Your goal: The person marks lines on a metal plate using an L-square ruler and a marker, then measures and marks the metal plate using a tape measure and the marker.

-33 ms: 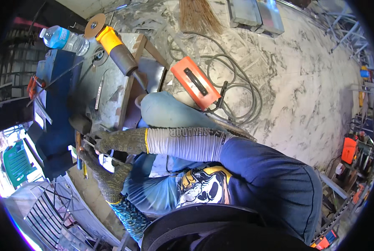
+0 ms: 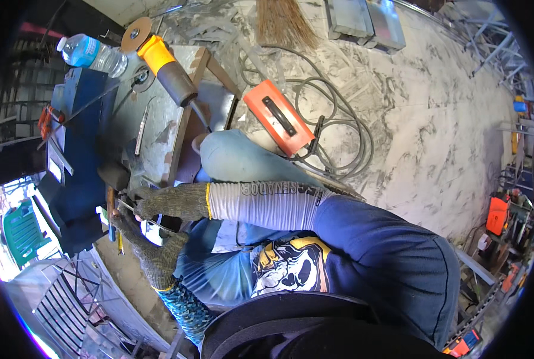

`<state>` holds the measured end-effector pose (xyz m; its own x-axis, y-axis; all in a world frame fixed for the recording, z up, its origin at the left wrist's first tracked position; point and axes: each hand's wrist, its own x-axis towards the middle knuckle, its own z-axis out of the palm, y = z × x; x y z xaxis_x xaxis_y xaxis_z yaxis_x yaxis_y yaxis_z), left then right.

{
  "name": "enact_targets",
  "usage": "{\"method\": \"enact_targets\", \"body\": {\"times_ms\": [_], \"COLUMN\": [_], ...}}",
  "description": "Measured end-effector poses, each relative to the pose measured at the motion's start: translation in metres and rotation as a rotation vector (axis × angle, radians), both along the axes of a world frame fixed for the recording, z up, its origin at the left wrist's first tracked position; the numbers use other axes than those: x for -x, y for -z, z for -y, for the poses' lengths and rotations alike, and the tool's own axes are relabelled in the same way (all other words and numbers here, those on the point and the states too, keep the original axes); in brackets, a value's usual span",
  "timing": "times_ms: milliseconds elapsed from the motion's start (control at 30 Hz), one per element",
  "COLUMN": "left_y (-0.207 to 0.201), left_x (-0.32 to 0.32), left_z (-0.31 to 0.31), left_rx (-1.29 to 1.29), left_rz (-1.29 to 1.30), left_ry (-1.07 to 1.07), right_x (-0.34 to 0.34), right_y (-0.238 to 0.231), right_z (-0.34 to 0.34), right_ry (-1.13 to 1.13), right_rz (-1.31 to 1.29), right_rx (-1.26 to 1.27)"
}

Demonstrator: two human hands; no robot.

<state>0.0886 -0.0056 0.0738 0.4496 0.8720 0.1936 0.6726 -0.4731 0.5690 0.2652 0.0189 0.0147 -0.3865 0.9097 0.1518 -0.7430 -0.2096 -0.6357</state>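
Note:
Both my hands wear dark knitted gloves and meet low in front of the blue metal block [image 2: 84, 155]. My right hand [image 2: 168, 202], below a grey sleeve, is closed round a thin metal rod [image 2: 126, 205], its tip toward the block. My left hand [image 2: 153, 248], below a blue patterned sleeve, has its bare fingertips curled at the rod's lower side; what they grip is partly hidden. A brown bar [image 2: 111, 197] stands just beyond the fingertips, under a dark rounded piece [image 2: 114, 175]. An angle grinder [image 2: 165, 69], yellow and grey with a brown disc, lies on the metal-topped table [image 2: 159, 134].
A water bottle [image 2: 93, 55] lies beyond the block, with red-handled pliers [image 2: 50, 121] on its left. On the floor are an orange machine [image 2: 279, 116] with a coiled cable [image 2: 362, 128], a broom [image 2: 285, 24] and metal boxes [image 2: 362, 21]. A green chair [image 2: 25, 233] is at far left.

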Motion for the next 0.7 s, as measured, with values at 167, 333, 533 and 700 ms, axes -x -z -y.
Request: {"method": "enact_targets", "body": {"times_ms": [167,333,533,700], "left_y": [0.015,0.020,0.013,0.041], "left_x": [0.004,0.026,0.033,0.048], "left_z": [0.006,0.008,0.010,0.004], "left_rx": [-0.022,-0.195,-0.158,-0.074], "left_rz": [0.073,-0.014,-0.065,-0.009], "left_ry": [-0.085,-0.133,-0.100,-0.225], "right_x": [0.002,-0.009,-0.013,0.000], "right_y": [-0.008,-0.022,-0.031,-0.010], "right_z": [0.006,0.007,0.008,0.004], "right_ry": [-0.262,-0.263,-0.389,-0.367], "right_rz": [-0.042,0.146,0.393,0.250], "right_rx": [0.105,0.022,0.020,0.009]}}
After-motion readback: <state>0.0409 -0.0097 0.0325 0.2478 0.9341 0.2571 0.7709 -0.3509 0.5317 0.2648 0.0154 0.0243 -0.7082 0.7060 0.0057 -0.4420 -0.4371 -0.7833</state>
